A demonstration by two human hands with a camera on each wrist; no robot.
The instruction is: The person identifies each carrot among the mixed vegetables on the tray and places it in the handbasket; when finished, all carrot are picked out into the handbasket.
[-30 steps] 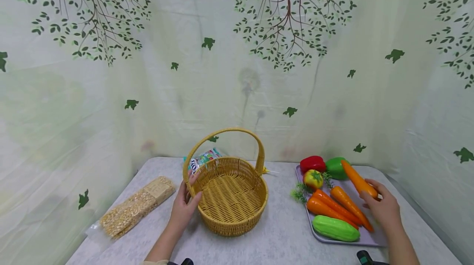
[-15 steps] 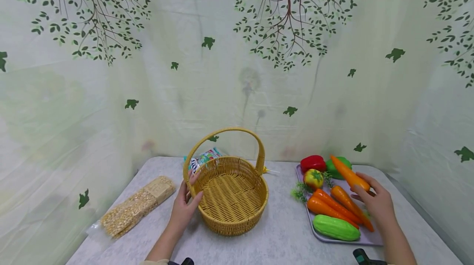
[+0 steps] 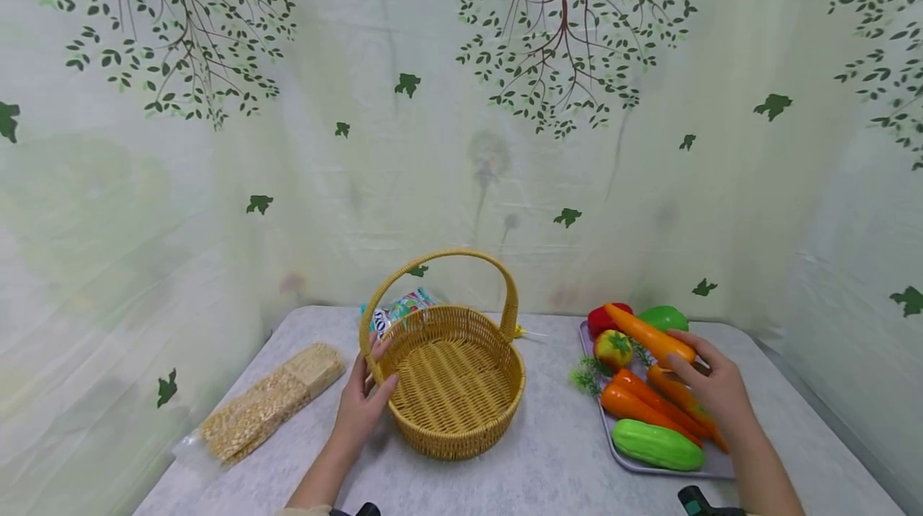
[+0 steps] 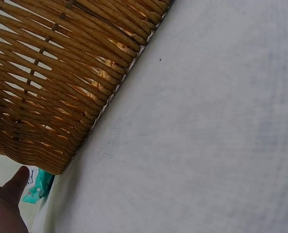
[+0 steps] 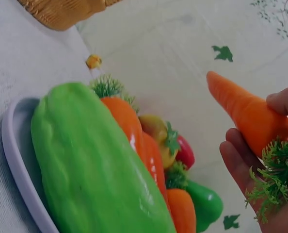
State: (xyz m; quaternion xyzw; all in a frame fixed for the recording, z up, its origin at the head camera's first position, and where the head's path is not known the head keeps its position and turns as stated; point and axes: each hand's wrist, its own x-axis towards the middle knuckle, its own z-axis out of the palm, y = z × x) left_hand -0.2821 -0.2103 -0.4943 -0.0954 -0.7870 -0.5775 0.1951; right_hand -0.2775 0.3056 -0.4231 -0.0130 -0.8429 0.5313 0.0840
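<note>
1. Head view: the wicker basket (image 3: pixel 454 388) stands upright on the table (image 3: pixel 551 428), its handle arching over it. The left hand (image 3: pixel 360 400) is spread wide against the basket's left side, thumb and fingers parted around the foot of the handle. The right hand (image 3: pixel 710 384) holds an orange carrot (image 3: pixel 649 336) between thumb and fingers, raised well to the right of the basket. Below it, also right of the basket, is a lavender tray (image 3: pixel 717 464) with other carrots (image 3: pixel 642 412), a long green vegetable (image 3: pixel 658 445), a red pepper (image 3: pixel 598 322), a green pepper (image 3: pixel 665 317) and a red-and-yellow fruit (image 3: pixel 613 349). A bag of grain (image 3: pixel 270 400) lies left of the basket; a snack packet (image 3: pixel 409 304) is behind it.
2. Left wrist view: the basket's woven side is close, with part of the left hand just beside it; this view cannot tell the whole grip.
3. Right wrist view: the right hand pinches the carrot by its thick end, its leafy top (image 5: pixel 280 174) against the palm, well apart from the basket.
</note>
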